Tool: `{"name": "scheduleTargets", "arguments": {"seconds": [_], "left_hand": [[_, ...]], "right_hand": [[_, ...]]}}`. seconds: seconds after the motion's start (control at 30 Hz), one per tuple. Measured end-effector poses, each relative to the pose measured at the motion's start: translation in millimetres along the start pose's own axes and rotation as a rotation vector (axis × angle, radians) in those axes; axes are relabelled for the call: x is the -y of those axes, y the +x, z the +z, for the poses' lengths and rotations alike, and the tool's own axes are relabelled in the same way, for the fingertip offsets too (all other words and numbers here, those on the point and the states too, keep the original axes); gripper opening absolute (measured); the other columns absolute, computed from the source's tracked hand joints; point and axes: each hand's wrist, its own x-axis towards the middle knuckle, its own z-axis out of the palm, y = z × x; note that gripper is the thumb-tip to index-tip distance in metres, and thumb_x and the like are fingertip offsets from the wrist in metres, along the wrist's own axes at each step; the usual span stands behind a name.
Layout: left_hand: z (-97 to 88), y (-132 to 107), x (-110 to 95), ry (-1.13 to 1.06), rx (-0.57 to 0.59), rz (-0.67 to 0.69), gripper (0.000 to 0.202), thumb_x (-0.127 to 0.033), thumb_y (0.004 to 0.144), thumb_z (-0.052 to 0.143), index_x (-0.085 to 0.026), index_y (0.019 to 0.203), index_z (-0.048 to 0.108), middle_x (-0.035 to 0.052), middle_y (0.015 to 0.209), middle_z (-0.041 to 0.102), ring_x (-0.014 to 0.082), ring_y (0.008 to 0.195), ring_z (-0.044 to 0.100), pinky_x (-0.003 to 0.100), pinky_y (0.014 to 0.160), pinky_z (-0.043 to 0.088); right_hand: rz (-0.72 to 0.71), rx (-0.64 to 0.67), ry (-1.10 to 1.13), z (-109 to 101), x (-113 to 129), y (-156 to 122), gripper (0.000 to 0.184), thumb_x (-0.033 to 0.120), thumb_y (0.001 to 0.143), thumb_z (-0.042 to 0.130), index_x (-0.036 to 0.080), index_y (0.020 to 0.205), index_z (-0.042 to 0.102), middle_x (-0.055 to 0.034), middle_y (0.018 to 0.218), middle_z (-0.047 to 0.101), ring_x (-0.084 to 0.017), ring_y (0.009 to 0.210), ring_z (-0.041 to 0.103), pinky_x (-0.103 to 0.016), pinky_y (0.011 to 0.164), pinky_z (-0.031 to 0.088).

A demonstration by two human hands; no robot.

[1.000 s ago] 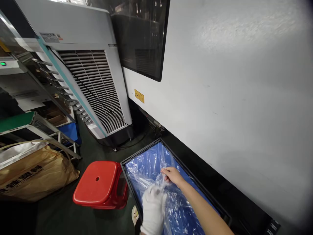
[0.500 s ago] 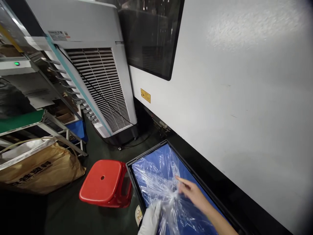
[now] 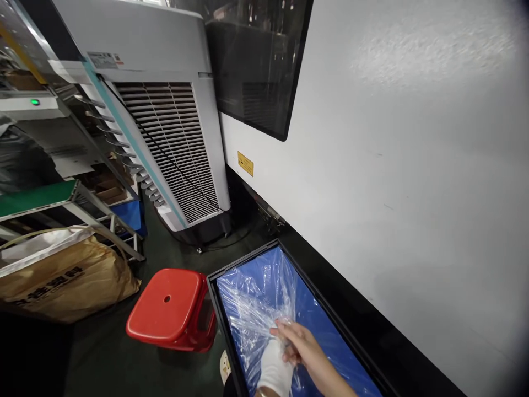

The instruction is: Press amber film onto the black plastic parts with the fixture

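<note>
My left hand (image 3: 275,368), in a white glove, is closed on the gathered middle of a clear plastic bag (image 3: 252,317). Its fingertips are partly hidden behind my bare right hand (image 3: 301,346). That right hand crosses just above and beside the glove, with fingers bent round the bunched film. Creases in the plastic fan out from where both hands meet. Under the film lies a flat blue surface (image 3: 309,314), framed by the black rim (image 3: 226,325) of a rectangular crate.
Left of the crate stands a red plastic stool (image 3: 165,309). A brown sack (image 3: 78,281) and a green-topped step stand (image 3: 39,198) are farther left. Ahead is a grey air cooler (image 3: 173,149) on casters. A large white machine panel (image 3: 392,193) walls off the right side.
My right hand has moved left and down, from the side of the bunched plastic to over the glove. My gloved hand has moved inward over the crate and turned. The view has shifted slightly.
</note>
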Motion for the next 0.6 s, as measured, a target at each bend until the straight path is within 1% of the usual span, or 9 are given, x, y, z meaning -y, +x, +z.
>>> {"name": "scheduleTargets", "arguments": {"seconds": [0.1,0.17,0.23,0.3,0.37,0.43,0.5,0.57,0.6], "left_hand": [[-8.4,7.8,1.4,-0.046,0.022,-0.024,0.034,-0.047,0.095,0.049,-0.016,0.101,0.064,0.0036,0.088,0.070,0.0144,0.073,0.066,0.035,0.072,0.056],[-23.1,4.0,4.6,-0.063,0.011,0.001,0.036,-0.047,0.095,0.045,-0.018,0.098,0.067,0.0050,0.090,0.073,0.0165,0.081,0.068,0.037,0.079,0.056],[-37.6,-3.5,8.5,-0.072,0.000,0.038,0.043,-0.047,0.096,0.037,-0.019,0.097,0.070,0.0060,0.093,0.076,0.0187,0.087,0.069,0.036,0.080,0.055],[-47.8,-10.0,10.9,-0.066,-0.003,0.062,0.048,-0.047,0.095,0.033,-0.019,0.105,0.070,0.0065,0.100,0.076,0.0206,0.088,0.070,0.034,0.076,0.056],[-53.5,-13.2,10.6,-0.028,-0.008,0.082,0.048,-0.050,0.091,0.039,-0.018,0.110,0.070,0.0067,0.105,0.076,0.0217,0.087,0.070,0.034,0.073,0.057],[-56.9,-14.4,7.3,0.054,-0.029,0.102,0.041,-0.050,0.085,0.051,-0.019,0.099,0.074,0.0058,0.097,0.078,0.0226,0.086,0.070,0.033,0.076,0.056],[-59.9,-15.6,2.0,0.170,-0.071,0.118,0.030,-0.046,0.080,0.059,-0.021,0.081,0.075,0.0052,0.084,0.077,0.0243,0.086,0.069,0.035,0.081,0.054],[-62.2,-18.2,-4.3,0.306,-0.136,0.125,0.021,-0.036,0.077,0.061,-0.019,0.073,0.073,0.0078,0.080,0.075,0.0275,0.087,0.067,0.042,0.089,0.049],[-62.5,-19.9,-7.4,0.376,-0.172,0.128,0.018,-0.030,0.076,0.060,-0.017,0.075,0.073,0.0106,0.083,0.074,0.0300,0.091,0.066,0.046,0.093,0.046]], "right_hand": [[0.038,-0.010,0.000,-17.0,6.9,8.4,0.055,0.063,0.068,0.071,0.016,0.096,0.071,-0.0076,0.075,0.073,-0.010,0.046,0.059,-0.019,0.039,0.033],[0.032,-0.053,0.010,-29.5,3.7,15.1,0.052,0.062,0.061,0.076,0.016,0.085,0.071,-0.0006,0.061,0.065,-0.004,0.039,0.047,-0.016,0.037,0.025],[0.020,-0.098,0.026,-37.1,-9.0,16.9,0.051,0.063,0.056,0.078,0.018,0.077,0.069,0.0038,0.056,0.057,-0.002,0.037,0.037,-0.016,0.036,0.021],[0.015,-0.141,0.029,-39.2,-29.7,12.8,0.051,0.067,0.056,0.075,0.020,0.075,0.067,0.0023,0.062,0.060,-0.004,0.040,0.041,-0.017,0.037,0.028],[0.019,-0.174,-0.001,-39.9,-52.8,4.8,0.053,0.070,0.057,0.072,0.021,0.076,0.067,-0.0020,0.070,0.065,-0.009,0.046,0.051,-0.021,0.041,0.038],[0.009,-0.193,-0.064,-44.0,-70.8,-4.0,0.055,0.071,0.055,0.071,0.021,0.077,0.068,-0.0054,0.072,0.067,-0.016,0.052,0.059,-0.027,0.045,0.045],[-0.049,-0.218,-0.148,-52.0,-77.7,-11.3,0.058,0.071,0.054,0.071,0.021,0.083,0.069,-0.0078,0.074,0.066,-0.024,0.063,0.064,-0.036,0.054,0.052],[-0.161,-0.259,-0.224,-59.0,-71.3,-15.4,0.057,0.070,0.059,0.069,0.022,0.090,0.068,-0.0102,0.086,0.066,-0.031,0.084,0.064,-0.045,0.076,0.054],[-0.239,-0.264,-0.270,-60.1,-63.8,-15.8,0.053,0.068,0.064,0.066,0.023,0.092,0.067,-0.0112,0.095,0.066,-0.032,0.096,0.062,-0.047,0.090,0.051]]}}
